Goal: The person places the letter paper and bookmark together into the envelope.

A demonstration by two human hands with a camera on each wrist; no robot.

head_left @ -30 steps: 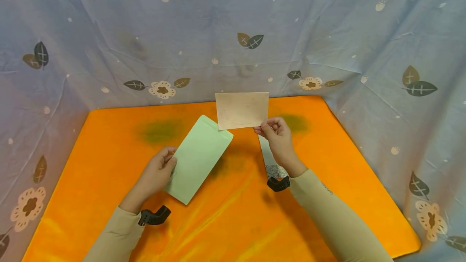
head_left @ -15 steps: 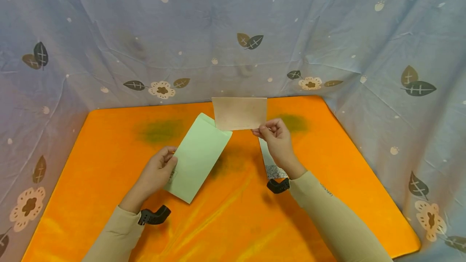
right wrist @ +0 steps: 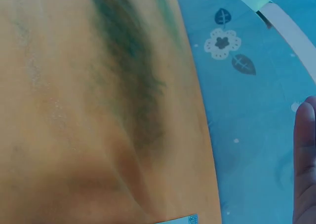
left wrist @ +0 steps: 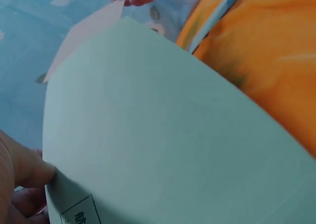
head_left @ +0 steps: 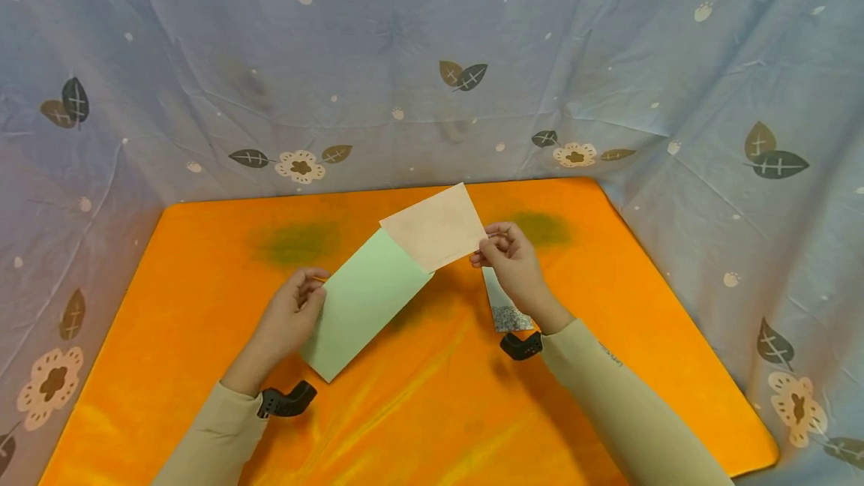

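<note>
My left hand [head_left: 286, 321] pinches a pale green envelope [head_left: 364, 302] by its left edge, thumb on the near face. The envelope is tilted, its upper end toward the right. A small printed box [left wrist: 80, 214] shows on it near the thumb in the left wrist view. Between thumb and fingers of my right hand [head_left: 516, 265] is the right corner of a pale pink card [head_left: 435, 227]. The card's lower left edge lies right along the envelope's upper end, and the envelope overlaps it in the left wrist view. In the right wrist view only part of the right hand [right wrist: 306, 160] shows.
Below my right hand, a pale strip [head_left: 506, 310] with a dark lacy pattern lies on the orange cloth-covered table [head_left: 432, 411], partly hidden. A blue curtain [head_left: 398, 43] with flowers and leaves surrounds the table at the back and sides. Black bands with cameras sit on both wrists.
The card has turned from level to slanting and moved lower, its left edge coming into line with the envelope's end. The envelope has tilted further to the right.
</note>
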